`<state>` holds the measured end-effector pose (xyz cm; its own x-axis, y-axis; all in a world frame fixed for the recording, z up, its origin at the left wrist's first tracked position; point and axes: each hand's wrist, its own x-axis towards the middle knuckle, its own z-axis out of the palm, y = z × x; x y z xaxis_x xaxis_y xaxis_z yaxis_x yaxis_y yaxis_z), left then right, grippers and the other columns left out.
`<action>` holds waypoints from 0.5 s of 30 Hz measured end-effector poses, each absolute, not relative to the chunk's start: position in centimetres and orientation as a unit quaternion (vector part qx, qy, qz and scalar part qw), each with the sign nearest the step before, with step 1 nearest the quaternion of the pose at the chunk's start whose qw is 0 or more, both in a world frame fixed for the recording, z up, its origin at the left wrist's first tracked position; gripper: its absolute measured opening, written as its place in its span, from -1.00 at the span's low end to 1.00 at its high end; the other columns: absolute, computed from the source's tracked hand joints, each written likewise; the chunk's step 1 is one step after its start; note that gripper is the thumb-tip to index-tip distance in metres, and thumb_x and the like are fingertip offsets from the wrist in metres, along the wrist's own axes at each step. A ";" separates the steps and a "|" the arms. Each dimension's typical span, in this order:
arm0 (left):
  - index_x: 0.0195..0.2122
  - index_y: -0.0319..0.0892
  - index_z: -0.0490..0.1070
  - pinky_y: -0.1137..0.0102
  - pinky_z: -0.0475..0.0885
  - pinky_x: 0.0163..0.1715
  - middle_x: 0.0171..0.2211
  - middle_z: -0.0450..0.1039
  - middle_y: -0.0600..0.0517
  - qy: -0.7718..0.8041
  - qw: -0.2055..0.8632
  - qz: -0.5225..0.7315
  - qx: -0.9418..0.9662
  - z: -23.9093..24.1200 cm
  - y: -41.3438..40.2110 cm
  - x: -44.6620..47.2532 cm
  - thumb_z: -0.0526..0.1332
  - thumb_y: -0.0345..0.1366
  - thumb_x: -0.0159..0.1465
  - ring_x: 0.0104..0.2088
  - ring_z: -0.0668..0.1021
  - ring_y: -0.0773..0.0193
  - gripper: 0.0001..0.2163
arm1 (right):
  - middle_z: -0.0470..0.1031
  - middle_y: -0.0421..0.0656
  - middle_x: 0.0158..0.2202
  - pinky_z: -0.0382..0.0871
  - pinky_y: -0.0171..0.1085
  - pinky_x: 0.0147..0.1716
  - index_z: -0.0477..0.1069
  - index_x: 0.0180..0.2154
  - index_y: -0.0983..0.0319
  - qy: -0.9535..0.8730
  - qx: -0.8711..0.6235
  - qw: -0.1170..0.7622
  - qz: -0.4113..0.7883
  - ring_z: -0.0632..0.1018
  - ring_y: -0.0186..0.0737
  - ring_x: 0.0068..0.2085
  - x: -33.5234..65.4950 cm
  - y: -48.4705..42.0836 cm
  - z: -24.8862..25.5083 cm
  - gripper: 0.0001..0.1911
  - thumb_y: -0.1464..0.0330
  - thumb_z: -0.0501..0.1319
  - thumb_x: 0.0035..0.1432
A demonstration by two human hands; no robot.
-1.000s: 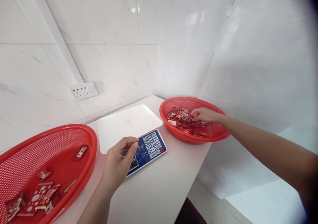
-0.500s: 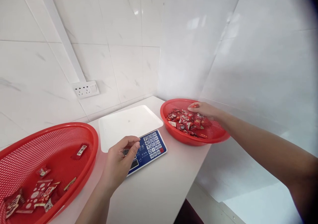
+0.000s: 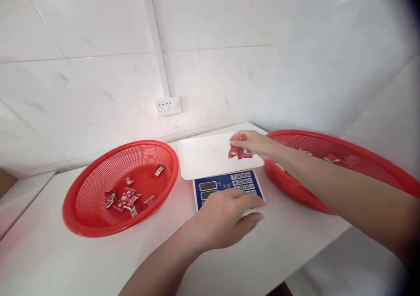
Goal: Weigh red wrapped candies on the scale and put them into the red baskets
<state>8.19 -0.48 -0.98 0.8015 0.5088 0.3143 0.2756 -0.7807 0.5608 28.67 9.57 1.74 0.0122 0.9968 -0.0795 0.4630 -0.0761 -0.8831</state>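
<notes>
My right hand (image 3: 252, 142) pinches a small bunch of red candy packets (image 3: 239, 152) above the right side of the white scale tray (image 3: 210, 156). The scale's blue keypad panel (image 3: 226, 185) faces me. My left hand (image 3: 226, 217) rests at the front edge of that panel, fingers curled and partly over the keys, with nothing visible in it. To the right a red mesh basket (image 3: 344, 164) lies under my right forearm, with a few packets showing. On the left a second red mesh basket (image 3: 121, 186) holds several red packets (image 3: 126, 197).
Everything stands on a white counter (image 3: 82, 261) in a tiled corner. A white wall socket (image 3: 168, 105) sits behind the scale under a white cable duct. The counter's front edge drops off at the lower right.
My right hand lifted packets out of the right basket and carried them left over the scale tray. My view swung left. My left hand settled lower at the scale's front.
</notes>
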 end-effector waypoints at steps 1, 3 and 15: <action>0.01 -0.13 0.37 0.30 0.42 -0.12 -0.13 0.53 -0.06 0.200 0.223 0.202 0.932 -1.0 -0.6 8.2 0.07 -0.25 0.32 -0.12 0.54 0.17 -0.72 | 0.54 -0.08 -0.42 0.18 -0.41 -0.65 0.34 -0.29 0.26 -0.609 -0.617 0.315 0.386 0.47 -0.34 -0.53 27.6 10.3 1.3 -0.78 0.24 0.24 0.14; 0.08 -0.15 0.31 0.27 0.43 -0.14 -0.12 0.52 -0.08 0.187 0.185 0.149 0.953 -1.0 -0.8 8.0 0.06 -0.23 0.32 -0.12 0.54 0.13 -0.68 | 0.56 -0.04 -0.31 0.20 -0.42 -0.63 0.37 -0.26 0.25 -0.643 -0.614 0.265 0.372 0.49 -0.32 -0.46 26.1 11.6 0.5 -0.73 0.17 0.23 0.14; 0.17 -0.17 0.20 0.18 0.31 0.01 0.05 0.40 -0.14 0.374 0.098 0.123 0.914 -0.4 3.2 4.7 0.04 -0.21 0.33 0.06 0.41 0.04 -0.60 | 0.18 -0.08 0.26 0.23 -0.19 0.13 0.18 0.19 0.17 -0.686 -0.580 0.218 0.381 0.23 -0.09 0.24 25.4 12.1 1.2 -0.45 0.09 0.04 0.25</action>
<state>4.73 3.19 -0.39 0.6901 0.7075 0.1523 0.6592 -0.7014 0.2712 25.41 12.12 1.19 -0.2320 0.9623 -0.1418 0.6295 0.0373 -0.7761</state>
